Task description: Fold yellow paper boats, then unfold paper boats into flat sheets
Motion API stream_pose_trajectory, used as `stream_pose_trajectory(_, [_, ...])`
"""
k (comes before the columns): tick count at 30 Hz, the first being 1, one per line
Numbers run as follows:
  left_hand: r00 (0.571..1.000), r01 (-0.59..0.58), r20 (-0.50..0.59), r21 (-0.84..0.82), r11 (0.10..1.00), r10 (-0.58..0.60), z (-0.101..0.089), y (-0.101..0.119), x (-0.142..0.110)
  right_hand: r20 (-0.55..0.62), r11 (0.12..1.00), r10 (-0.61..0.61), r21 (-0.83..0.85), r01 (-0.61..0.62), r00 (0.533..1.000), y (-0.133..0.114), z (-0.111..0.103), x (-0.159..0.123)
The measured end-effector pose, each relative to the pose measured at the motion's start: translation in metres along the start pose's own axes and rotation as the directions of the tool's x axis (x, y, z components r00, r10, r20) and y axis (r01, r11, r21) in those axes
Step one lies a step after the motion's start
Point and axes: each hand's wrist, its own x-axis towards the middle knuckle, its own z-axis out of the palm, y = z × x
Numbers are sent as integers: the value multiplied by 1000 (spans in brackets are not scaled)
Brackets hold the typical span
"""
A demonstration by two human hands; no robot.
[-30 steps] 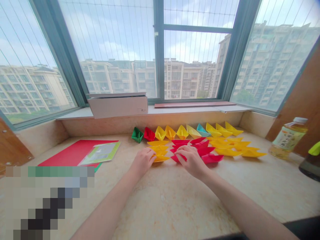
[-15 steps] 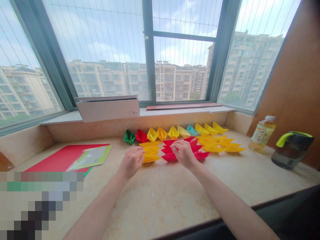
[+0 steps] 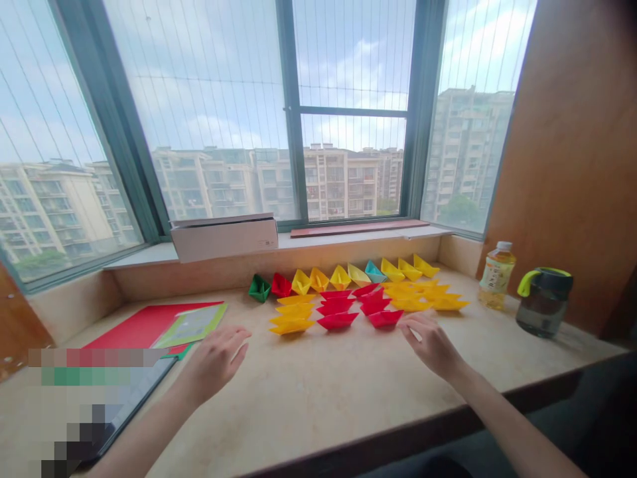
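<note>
Head view: both hands are open and hold nothing. The left hand [image 3: 215, 364], at 8 o'clock in the frame, has its fingers loosely spread and touches no boat. The yellow paper boats [image 3: 292, 317], stacked in a short column, lie near it at its 2 o'clock, but apart from it. The right hand [image 3: 432, 345], at 4 o'clock in the frame, is slightly curled, with its fingertips [image 3: 404, 323] just beside the red paper boats [image 3: 338, 320]. These boats sit at the hand's 9 o'clock in loose rows; I cannot tell whether the nearest one is touched. A second cluster of yellow boats [image 3: 411, 304] lies at its 11 o'clock.

Behind them, a long row of origami boats [image 3: 340, 277] runs from a green boat [image 3: 259, 288] through red, yellow and teal ones. Pale marble countertop [image 3: 318, 358] extends from the boats to its dark front edge [image 3: 398, 431] at 6 o'clock. At the left are a red board [image 3: 134, 335] and a green-printed sheet [image 3: 192, 325]. A plastic bottle [image 3: 496, 275] and a green-handled jug [image 3: 543, 303] stand at the right.

Half a second ago, both hands lay on the boats; now both have drawn back toward the person.
</note>
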Motion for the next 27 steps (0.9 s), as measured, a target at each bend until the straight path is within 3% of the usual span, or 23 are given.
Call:
stream_pose_trajectory(2, [999, 50, 18, -15, 999, -49, 3, 1, -21, -42, 957, 255, 156, -245, 966, 23, -6, -21])
stream_pose_trajectory(3, [996, 92, 3, -32, 995, -92, 7, 3, -29, -52, 934, 323, 180, -309, 945, 32, -7, -28])
stream_pose_trajectory(7, [946, 288, -107, -146, 946, -305, 23, 8, -43, -22, 860, 464, 253, -444, 886, 50, -5, -34])
stream_pose_trajectory(11, [918, 363, -91, -204, 909, -386, 33, 9, -45, 49, 827, 496, 278, -489, 867, 46, -7, -33])
stream_pose_trajectory(18, [933, 356, 36, -227, 906, -358, 40, 10, -45, 86, 814, 517, 258, -520, 852, 40, -14, -36])
stream_pose_trajectory(27, [950, 311, 55, -204, 928, -307, 40, 10, -48, 95, 810, 520, 261, -525, 849, 43, -10, -36])
